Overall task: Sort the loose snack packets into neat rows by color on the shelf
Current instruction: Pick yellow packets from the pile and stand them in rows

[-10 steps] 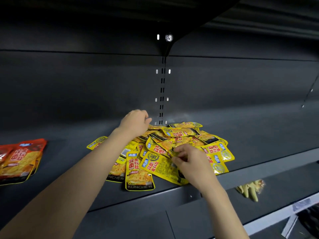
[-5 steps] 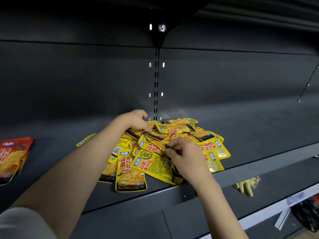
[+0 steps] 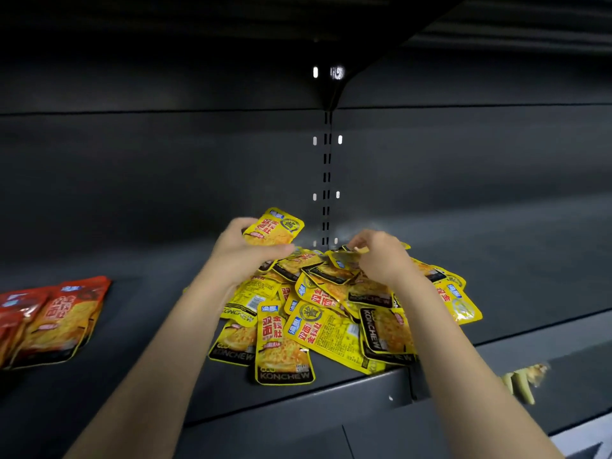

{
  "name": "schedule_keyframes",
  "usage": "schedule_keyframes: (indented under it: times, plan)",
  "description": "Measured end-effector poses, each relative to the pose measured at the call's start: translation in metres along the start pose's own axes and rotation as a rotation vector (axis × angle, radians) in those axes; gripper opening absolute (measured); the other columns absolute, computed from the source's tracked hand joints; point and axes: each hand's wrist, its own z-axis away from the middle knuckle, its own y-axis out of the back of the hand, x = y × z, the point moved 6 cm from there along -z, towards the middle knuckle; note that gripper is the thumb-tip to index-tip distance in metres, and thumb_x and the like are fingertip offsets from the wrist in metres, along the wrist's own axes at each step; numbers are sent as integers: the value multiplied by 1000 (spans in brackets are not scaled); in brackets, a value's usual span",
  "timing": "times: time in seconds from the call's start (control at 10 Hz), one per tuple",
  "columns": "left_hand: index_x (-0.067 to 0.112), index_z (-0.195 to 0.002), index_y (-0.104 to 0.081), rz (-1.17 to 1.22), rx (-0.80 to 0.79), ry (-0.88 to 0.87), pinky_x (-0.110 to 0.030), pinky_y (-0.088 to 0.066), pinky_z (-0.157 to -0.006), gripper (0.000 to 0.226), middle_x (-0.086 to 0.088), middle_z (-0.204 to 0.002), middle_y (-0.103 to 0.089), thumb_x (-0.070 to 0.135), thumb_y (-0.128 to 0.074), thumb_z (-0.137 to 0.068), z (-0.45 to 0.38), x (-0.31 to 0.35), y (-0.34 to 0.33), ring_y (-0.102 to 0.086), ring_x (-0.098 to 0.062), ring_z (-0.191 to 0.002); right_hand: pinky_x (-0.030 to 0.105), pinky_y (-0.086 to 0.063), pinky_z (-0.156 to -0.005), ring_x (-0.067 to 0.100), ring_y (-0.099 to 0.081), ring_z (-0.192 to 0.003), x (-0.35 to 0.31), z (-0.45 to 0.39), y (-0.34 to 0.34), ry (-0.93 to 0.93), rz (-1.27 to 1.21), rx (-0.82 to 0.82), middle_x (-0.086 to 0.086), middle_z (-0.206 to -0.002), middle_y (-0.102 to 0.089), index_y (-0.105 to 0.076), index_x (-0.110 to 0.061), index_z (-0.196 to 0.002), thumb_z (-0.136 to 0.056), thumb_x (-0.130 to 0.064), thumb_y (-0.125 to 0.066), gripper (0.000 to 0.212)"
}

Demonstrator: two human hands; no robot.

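A loose heap of yellow snack packets (image 3: 318,319) lies on the dark shelf (image 3: 149,376), reaching its front edge. My left hand (image 3: 241,253) holds one yellow packet (image 3: 275,226) lifted above the back left of the heap. At the heap's back, my right hand (image 3: 381,256) pinches the edge of another yellow packet (image 3: 344,258) that still lies among the rest. A stack of red packets (image 3: 56,319) sits at the shelf's far left.
The shelf's slotted upright (image 3: 327,180) runs down the back panel behind the heap. Another shelf overhangs above. Below the front edge at the right hangs a yellowish packet (image 3: 523,380) on a lower level. Bare shelf lies between the red and yellow packets.
My left hand has raised a yellow packet off the heap. My right hand moved from the heap's front to its back and pinches a packet there.
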Motion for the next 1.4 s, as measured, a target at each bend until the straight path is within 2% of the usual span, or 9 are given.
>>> schedule_keyframes:
  times: [0.2, 0.4, 0.6, 0.9, 1.0, 1.1, 1.2, 1.3, 1.4]
  plan:
    - [18, -101, -66, 324, -6, 58, -47, -53, -88, 26, -4, -94, -74, 26, -75, -77, 37, -16, 11, -71, -24, -88, 51, -12, -116, 27, -9, -145, 12, -22, -26, -52, 379, -279, 6, -156, -19, -18, -18, -148, -87, 0, -41, 68]
    - [17, -110, -63, 462, 32, 112, -42, -53, -83, 23, -3, -98, -74, 28, -61, -89, 62, -35, 24, -71, -22, -90, 55, -10, -114, 31, -24, -140, 8, -21, -25, -79, 534, -264, 12, -148, -32, -27, -17, -145, -85, -6, -42, 63]
    - [17, -105, -64, 495, 39, 106, -37, -53, -77, 16, -3, -97, -74, 20, -61, -90, 72, -38, 36, -71, -19, -88, 42, -27, -105, 35, -34, -125, -18, -13, -12, -41, 594, -14, 14, -129, -41, -44, -9, -128, -85, -15, -51, 44]
    - [17, -87, -62, 642, 348, 201, -34, -50, -78, 13, 1, -82, -69, 11, -52, -94, 74, -70, 128, -65, -13, -71, 36, -42, -71, 37, -57, -96, -108, 9, -19, 96, 85, 172, 13, -95, -63, -58, -15, -90, -89, -32, -59, 17]
    - [18, -84, -60, 688, 436, 249, -36, -49, -79, 17, 0, -82, -67, 10, -50, -94, 74, -81, 166, -63, -15, -73, 32, -37, -60, 26, -55, -72, -152, 23, -37, 180, -184, 161, 2, -63, -56, -62, -12, -74, -84, -42, -65, 32]
    - [17, -84, -59, 702, 440, 250, -35, -48, -76, 18, -2, -82, -66, 10, -47, -96, 78, -88, 195, -61, -17, -76, 24, -39, -57, 18, -54, -66, -186, 31, -63, 177, -379, 118, 3, -65, -61, -66, -9, -77, -87, -39, -62, 31]
    - [17, -88, -57, 691, 358, 219, -35, -52, -75, 3, -4, -87, -64, 17, -57, -90, 81, -101, 219, -67, -11, -67, 27, -44, -62, 19, -58, -70, -208, 30, -98, 127, -473, 5, 7, -76, -66, -64, -5, -82, -90, -37, -58, 34]
    - [14, -89, -58, 685, 329, 179, -34, -56, -79, 26, 1, -79, -71, 28, -71, -71, 85, -101, 229, -68, -10, -66, 34, -50, -77, 23, -65, -84, -220, 24, -134, 69, -492, -93, 9, -87, -71, -66, -5, -88, -90, -38, -58, 34]
    - [10, -83, -60, 709, 390, 209, -50, -46, -96, 9, -6, -84, -69, 4, -57, -89, 89, -103, 239, -65, -23, -78, 40, -53, -85, 23, -68, -88, -225, 17, -162, -4, -512, -184, 6, -91, -73, -70, -10, -88, -86, -37, -63, 28]
